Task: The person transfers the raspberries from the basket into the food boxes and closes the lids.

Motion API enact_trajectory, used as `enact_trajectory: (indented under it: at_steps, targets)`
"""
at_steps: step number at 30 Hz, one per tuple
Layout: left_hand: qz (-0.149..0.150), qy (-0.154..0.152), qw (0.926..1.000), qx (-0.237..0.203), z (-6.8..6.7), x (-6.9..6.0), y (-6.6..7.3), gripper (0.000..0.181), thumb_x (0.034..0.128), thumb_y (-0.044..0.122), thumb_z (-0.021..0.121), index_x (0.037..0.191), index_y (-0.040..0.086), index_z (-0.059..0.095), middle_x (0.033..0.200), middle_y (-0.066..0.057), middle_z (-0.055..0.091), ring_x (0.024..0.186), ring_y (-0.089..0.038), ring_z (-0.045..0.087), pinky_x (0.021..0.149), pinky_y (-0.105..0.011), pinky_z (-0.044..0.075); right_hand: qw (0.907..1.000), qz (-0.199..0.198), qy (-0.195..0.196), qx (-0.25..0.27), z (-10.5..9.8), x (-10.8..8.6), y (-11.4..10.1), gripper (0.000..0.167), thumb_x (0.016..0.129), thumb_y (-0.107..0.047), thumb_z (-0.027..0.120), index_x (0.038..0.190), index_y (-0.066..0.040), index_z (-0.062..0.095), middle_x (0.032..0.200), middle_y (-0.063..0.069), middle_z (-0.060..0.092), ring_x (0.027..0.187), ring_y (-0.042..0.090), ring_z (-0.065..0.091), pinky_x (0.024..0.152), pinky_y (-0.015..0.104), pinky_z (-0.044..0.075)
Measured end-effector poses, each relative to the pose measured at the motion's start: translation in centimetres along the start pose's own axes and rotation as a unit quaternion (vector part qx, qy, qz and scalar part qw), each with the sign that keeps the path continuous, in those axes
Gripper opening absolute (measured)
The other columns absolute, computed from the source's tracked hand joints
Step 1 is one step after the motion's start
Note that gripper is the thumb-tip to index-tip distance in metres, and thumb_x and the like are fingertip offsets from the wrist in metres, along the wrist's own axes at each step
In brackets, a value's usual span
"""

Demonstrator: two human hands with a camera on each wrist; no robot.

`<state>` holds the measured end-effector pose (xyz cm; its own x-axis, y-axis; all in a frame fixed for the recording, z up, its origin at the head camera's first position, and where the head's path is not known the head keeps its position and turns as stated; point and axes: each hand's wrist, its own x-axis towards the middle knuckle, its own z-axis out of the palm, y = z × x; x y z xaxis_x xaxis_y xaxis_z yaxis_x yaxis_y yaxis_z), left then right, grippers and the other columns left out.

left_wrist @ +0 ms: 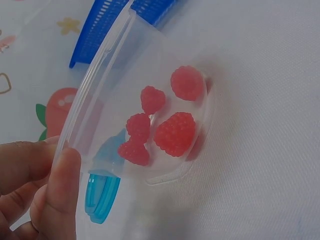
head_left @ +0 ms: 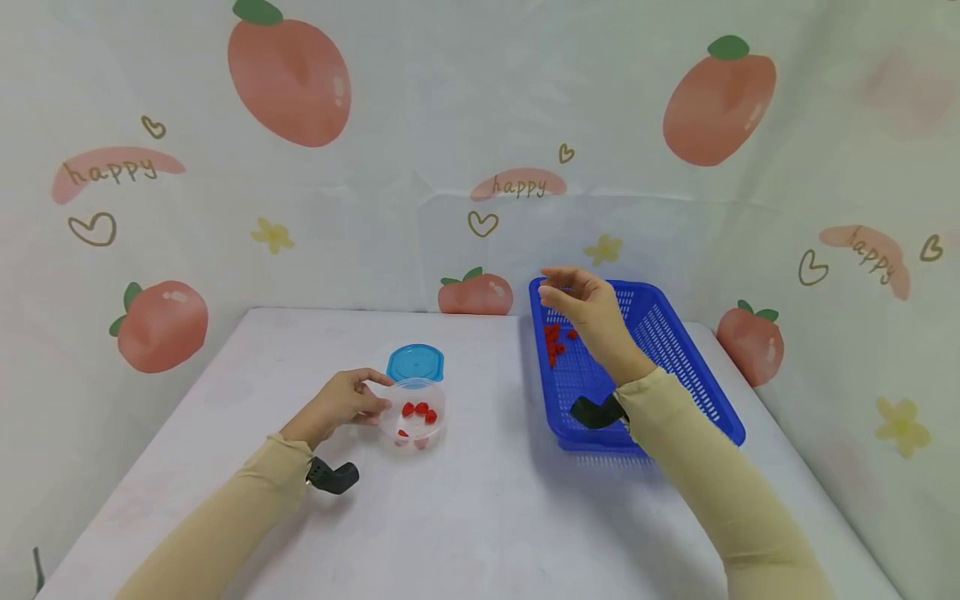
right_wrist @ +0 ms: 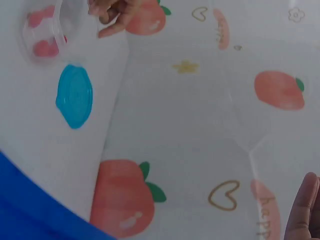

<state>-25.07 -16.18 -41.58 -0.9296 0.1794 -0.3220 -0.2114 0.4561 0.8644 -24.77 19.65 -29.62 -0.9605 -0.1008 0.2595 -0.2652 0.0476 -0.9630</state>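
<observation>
My left hand (head_left: 336,408) pinches the rim of a clear round plastic container (head_left: 392,425) between thumb and fingers. Several red raspberries (left_wrist: 175,134) lie inside on its bottom. Just behind the container sits a blue plastic lid (head_left: 416,364), flat on the table. Over the left part of a blue perforated basket (head_left: 558,408) hovers my right hand (head_left: 592,321), fingers extended and thumb apart, with nothing visible between them. Below that hand, more red raspberries (head_left: 552,343) are gathered along the basket's left side. In the right wrist view only fingertips (right_wrist: 302,210) show.
The white-covered table (head_left: 480,517) meets a fruit-printed backdrop (head_left: 405,250) at the back and sides. The basket stands at the right, its walls higher than the container. A dark wrist mount (head_left: 596,412) juts from the right sleeve, another (head_left: 333,476) from the left.
</observation>
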Motion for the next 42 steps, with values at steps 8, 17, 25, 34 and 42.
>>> enact_trajectory:
  at_steps: [8, 17, 25, 34, 42]
  targets:
    - [-0.002, 0.007, 1.0000, 0.001, 0.0, 0.1, 0.0, 0.043, 0.0859, 0.007, 0.071, 0.127, 0.004, 0.057, 0.078, -0.008, 0.058, 0.063, -0.016, 0.060, 0.062, -0.024, 0.057, 0.9991, 0.018, 0.038, 0.006, -4.1, 2.6, 2.7, 0.025, 0.091, -0.021, 0.067, 0.115, -0.015, 0.064, 0.106, -0.001, 0.059, 0.102, 0.012, 0.060, 0.088, 0.020, 0.053]
    - [-0.004, 0.008, 1.0000, 0.002, 0.1, 0.0, 0.0, 0.043, 0.0856, 0.008, 0.072, 0.126, 0.004, 0.057, 0.080, -0.009, 0.059, 0.064, -0.017, 0.060, 0.064, -0.024, 0.057, 0.9905, 0.087, 0.047, -0.096, -6.2, 4.5, 7.5, 0.042, 0.095, -0.018, 0.061, 0.129, 0.006, 0.053, 0.103, -0.001, 0.057, 0.104, 0.017, 0.059, 0.095, 0.035, 0.053]
    - [-0.003, 0.009, 1.0000, 0.000, 0.1, 0.1, -0.1, 0.043, 0.0852, 0.008, 0.072, 0.126, 0.004, 0.057, 0.078, -0.008, 0.058, 0.063, -0.016, 0.061, 0.063, -0.024, 0.057, 0.9759, 0.160, -0.008, -0.148, -7.0, 4.9, 10.7, 0.046, 0.096, -0.012, 0.059, 0.134, 0.011, 0.046, 0.131, 0.028, 0.050, 0.125, 0.043, 0.049, 0.104, 0.049, 0.044]
    - [-0.004, 0.010, 0.9999, 0.001, 0.2, 0.1, -0.1, 0.044, 0.0848, 0.008, 0.073, 0.126, 0.004, 0.057, 0.077, -0.008, 0.057, 0.062, -0.016, 0.060, 0.063, -0.024, 0.057, 0.9560, 0.198, -0.069, -0.205, -6.8, 4.4, 12.6, 0.038, 0.094, -0.004, 0.060, 0.127, 0.012, 0.052, 0.126, 0.030, 0.055, 0.114, 0.041, 0.058, 0.096, 0.042, 0.052]
    - [-0.006, 0.010, 0.9999, 0.009, 0.1, -0.1, 0.2, 0.044, 0.0853, 0.008, 0.072, 0.127, 0.004, 0.057, 0.076, -0.008, 0.057, 0.062, -0.016, 0.061, 0.063, -0.024, 0.057, 0.9424, 0.219, -0.085, -0.238, -5.9, 4.3, 13.8, 0.029, 0.090, -0.001, 0.065, 0.116, 0.009, 0.061, 0.104, 0.019, 0.065, 0.091, 0.025, 0.066, 0.083, 0.033, 0.058]
